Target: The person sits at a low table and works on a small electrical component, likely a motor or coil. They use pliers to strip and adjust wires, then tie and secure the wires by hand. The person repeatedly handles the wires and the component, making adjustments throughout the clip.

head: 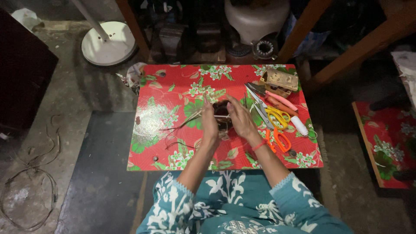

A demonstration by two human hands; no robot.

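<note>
Hands meet over the middle of a low table (pixel 173 86) covered in red oilcloth with a green and white flower print. Between them sits a small dark object (pixel 222 113), its make too dim to tell, just right of the table's centre. Left hand (pixel 209 123) is curled at its nine o'clock side, fingers narrowed onto a pale strand (pixel 222 116) that crosses the object toward the other hand; thin wires (pixel 182 126) trail away from this hand toward eight o'clock across the cloth. Right hand (pixel 241 119) cups the object from three o'clock, fingers bent close around it, and whether it grips the object or only the strand cannot be told, since the palms hide most of it. A red band (pixel 259 146) circles the right wrist. Tools crowd the table from one to four o'clock of the hands: long steel shears (pixel 258 105) lying just beside the right hand, yellow-handled scissors (pixel 278 116), orange-handled scissors (pixel 279 139), a pink-handled tool (pixel 281 101), a white spool (pixel 299 125) and a brass-coloured metal part (pixel 278 81) at the far corner. Off the table at eleven o'clock stands a white round fan base (pixel 108 43) on the concrete floor. Loose cable (pixel 30 190) coils on the floor at eight o'clock. At three o'clock, well apart, lies a second board (pixel 385 143) with the same red print.
</note>
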